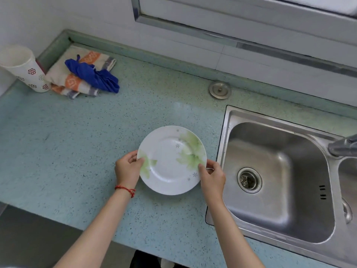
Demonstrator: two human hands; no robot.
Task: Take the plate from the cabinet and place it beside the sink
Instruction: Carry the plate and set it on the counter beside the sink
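From the head view, you have both hands on the plate (171,160), a white one with green leaf prints, just left of the sink (278,182) over the speckled countertop (77,151). Whether it rests on the surface or sits slightly above it cannot be told. Your left hand (127,169) pinches the left rim, thumb on top and fingers curled beneath. Your right hand (212,176) pinches the right rim the same way, thumb pressed on the green print. A red string bracelet (125,189) circles your left wrist. Well beyond your left fingers lie a folded towel (73,82), a blue cloth (94,75) on top of it and a patterned cup (25,68).
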